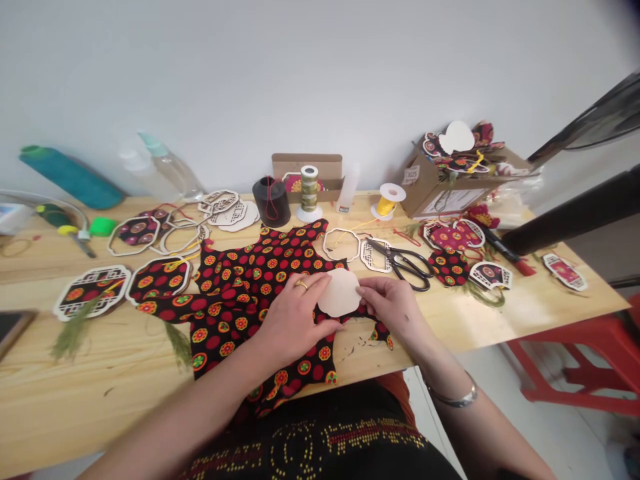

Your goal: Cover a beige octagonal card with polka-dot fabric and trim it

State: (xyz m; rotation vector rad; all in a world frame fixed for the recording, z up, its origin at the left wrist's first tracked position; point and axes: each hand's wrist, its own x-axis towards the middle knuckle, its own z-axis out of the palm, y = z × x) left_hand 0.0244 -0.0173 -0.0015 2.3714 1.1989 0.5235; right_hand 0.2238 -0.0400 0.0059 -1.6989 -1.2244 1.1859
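Note:
A pale, scallop-edged flat piece lies over the black cloth printed with red and orange flowers. My left hand rests on the cloth, a ring on one finger, its fingers apart and touching the left side of the pale piece. On the other side, my right hand pinches the right edge of that piece between thumb and fingers. Black-handled scissors lie beyond my right hand, beside a lattice frame.
Thread spools, a black cone and a yellow spool stand along the wall. A filled cardboard box is at the back right. Decorated frames lie left; a red stool stands right.

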